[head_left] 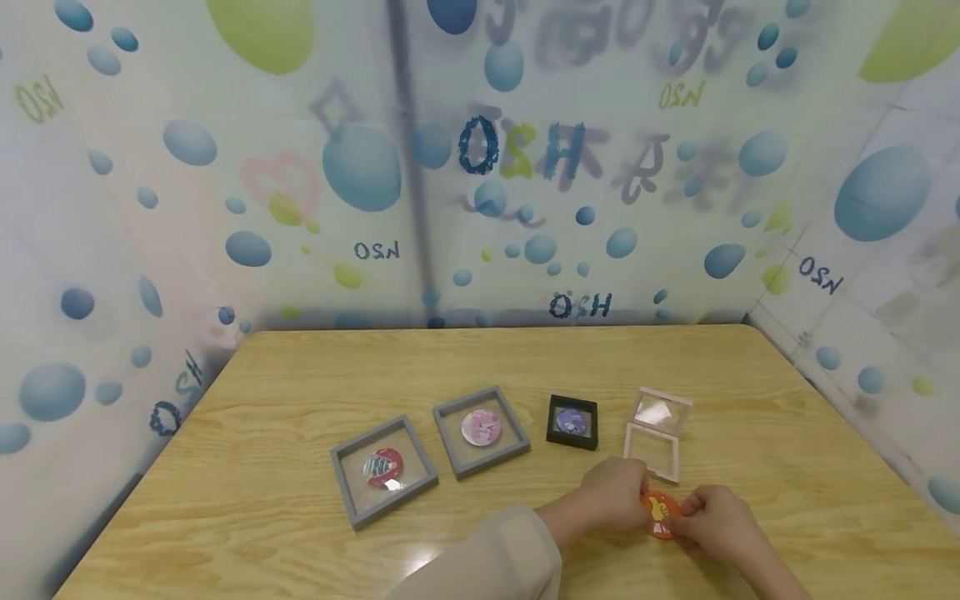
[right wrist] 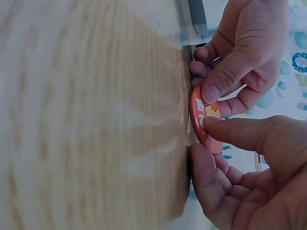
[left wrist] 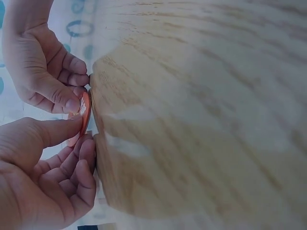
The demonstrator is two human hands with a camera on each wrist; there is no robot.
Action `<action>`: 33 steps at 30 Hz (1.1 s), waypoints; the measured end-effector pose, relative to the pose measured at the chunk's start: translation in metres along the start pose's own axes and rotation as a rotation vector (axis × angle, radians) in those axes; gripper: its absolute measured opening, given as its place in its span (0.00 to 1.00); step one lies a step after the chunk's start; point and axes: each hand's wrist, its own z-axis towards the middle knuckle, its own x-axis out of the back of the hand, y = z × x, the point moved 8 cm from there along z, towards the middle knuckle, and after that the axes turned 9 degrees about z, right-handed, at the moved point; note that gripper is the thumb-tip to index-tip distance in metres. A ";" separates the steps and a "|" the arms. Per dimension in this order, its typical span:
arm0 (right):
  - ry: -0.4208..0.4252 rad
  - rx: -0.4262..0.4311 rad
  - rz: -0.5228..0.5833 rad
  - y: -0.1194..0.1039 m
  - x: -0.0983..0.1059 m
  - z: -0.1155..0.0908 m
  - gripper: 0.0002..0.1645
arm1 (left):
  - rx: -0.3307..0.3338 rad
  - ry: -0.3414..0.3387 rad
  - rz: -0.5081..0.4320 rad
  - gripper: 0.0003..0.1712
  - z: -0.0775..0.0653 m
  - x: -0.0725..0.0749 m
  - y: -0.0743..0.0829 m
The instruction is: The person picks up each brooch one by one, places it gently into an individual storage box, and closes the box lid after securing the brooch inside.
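Low over the table's near right part, both hands hold a round orange button badge (head_left: 660, 510) with a yellow figure and white lettering. My left hand (head_left: 617, 493) pinches its left side, thumb on the printed face. On the right side, my right hand (head_left: 716, 523) grips the edge between thumb and fingers. Seen from the right wrist, the badge (right wrist: 199, 112) stands tilted close to the tabletop, both thumbs on its front. Fingers hide most of its back. Just beyond the hands lies a small pink display frame (head_left: 652, 429), unfolded at its hinge, with clear panes.
Left of the pink frame, a black frame (head_left: 572, 441) holds a purple badge. Farther left lie two grey frames, one (head_left: 495, 461) with a pink badge and one (head_left: 342, 490) with a red badge. A patterned wall covering (head_left: 480, 275) borders the wooden table (head_left: 315, 358).
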 end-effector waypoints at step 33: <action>0.092 0.092 0.144 -0.031 0.023 0.045 0.09 | 0.168 0.382 -0.220 0.04 0.034 0.030 -0.022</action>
